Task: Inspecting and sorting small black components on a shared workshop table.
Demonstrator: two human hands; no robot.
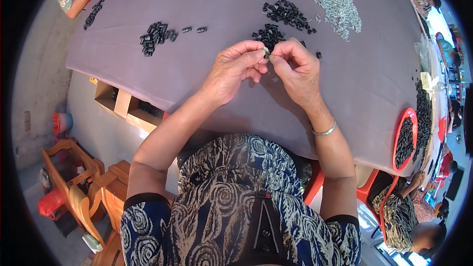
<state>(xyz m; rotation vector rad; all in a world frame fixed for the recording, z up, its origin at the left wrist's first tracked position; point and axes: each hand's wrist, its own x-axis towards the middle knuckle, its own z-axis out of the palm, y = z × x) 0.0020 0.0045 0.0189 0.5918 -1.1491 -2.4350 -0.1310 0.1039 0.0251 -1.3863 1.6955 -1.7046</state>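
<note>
So the small dark piece is up between your fingertips, a bit above the middle of the frame, with a pale bit showing at its top. It's so tiny here that I can't make out its exact shape. Your left hand has it pinched between thumb and forefinger, other fingers loosely curled. Your right hand has thumb and forefinger pressed together right at the piece's right side, but I can't tell whether they've got the piece itself or some little part on it. You've got a silvery bracelet on that wrist.

Just beyond your fingertips there's a near black pile, then a second black pile a little higher up. The silvery heap sits at the upper right, and a left-hand black pile lies upper left of center, with a couple of loose black pieces beside it. It's all on a mauve tablecloth. Another person's arm pokes in at the upper left. Over at the lower right you've got a red-rimmed basket of black pieces, and there's a wooden chair lower left.
</note>
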